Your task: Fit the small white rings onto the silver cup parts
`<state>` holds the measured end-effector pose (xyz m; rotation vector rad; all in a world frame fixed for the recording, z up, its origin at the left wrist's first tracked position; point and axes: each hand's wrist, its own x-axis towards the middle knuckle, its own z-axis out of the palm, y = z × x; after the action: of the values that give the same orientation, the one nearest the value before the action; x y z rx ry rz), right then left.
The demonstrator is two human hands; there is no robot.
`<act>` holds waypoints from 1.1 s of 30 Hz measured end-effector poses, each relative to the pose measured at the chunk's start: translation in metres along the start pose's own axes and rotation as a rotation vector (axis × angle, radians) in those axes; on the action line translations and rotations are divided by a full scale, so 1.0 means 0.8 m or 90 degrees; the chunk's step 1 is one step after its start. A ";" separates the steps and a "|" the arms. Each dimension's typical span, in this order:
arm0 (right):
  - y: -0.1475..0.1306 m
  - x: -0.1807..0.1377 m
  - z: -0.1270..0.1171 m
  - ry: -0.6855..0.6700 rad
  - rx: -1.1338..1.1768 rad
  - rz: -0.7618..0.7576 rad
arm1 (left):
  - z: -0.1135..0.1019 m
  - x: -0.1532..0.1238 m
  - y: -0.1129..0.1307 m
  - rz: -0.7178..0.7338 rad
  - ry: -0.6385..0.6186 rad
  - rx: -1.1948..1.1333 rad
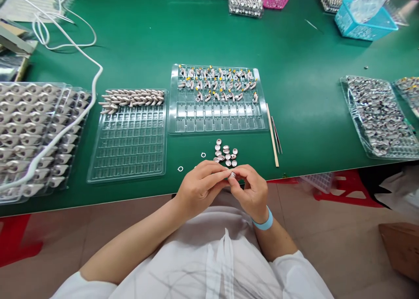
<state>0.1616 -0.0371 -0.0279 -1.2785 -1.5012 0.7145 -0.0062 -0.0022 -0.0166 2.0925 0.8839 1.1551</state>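
Note:
My left hand [201, 187] and my right hand [250, 190] meet at the table's front edge. Pinched between the fingertips of both is a small round metallic cap [232, 175], mostly covered by the fingers. Just beyond them lies a loose group of similar small round caps [228, 156]. Two thin white rings, one ring [203, 155] near the caps and another ring [180, 169] farther left, rest on the green table. Behind the caps, a clear tray [218, 126] holds rows of small curved parts with yellow tips [222, 84].
Left of it sits a clear tray [131, 159] with beige parts at its far end. Stacked trays of beige parts [29, 128] and a white cable [94, 85] occupy the left. A wooden stick [273, 135] and tweezers [276, 135] lie right; farther out are a filled tray [381, 115] and blue basket [363, 28].

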 end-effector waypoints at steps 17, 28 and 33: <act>-0.012 -0.008 -0.008 -0.053 0.194 0.123 | 0.002 -0.009 -0.010 0.117 0.034 0.066; -0.012 -0.003 -0.008 -0.089 0.323 0.234 | -0.004 -0.007 -0.008 0.147 0.046 0.076; -0.010 -0.002 -0.009 -0.091 0.318 0.209 | -0.005 -0.008 -0.012 0.171 0.017 0.049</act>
<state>0.1656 -0.0422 -0.0185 -1.1073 -1.1260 1.3272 -0.0144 -0.0006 -0.0250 2.3167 0.6825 1.3045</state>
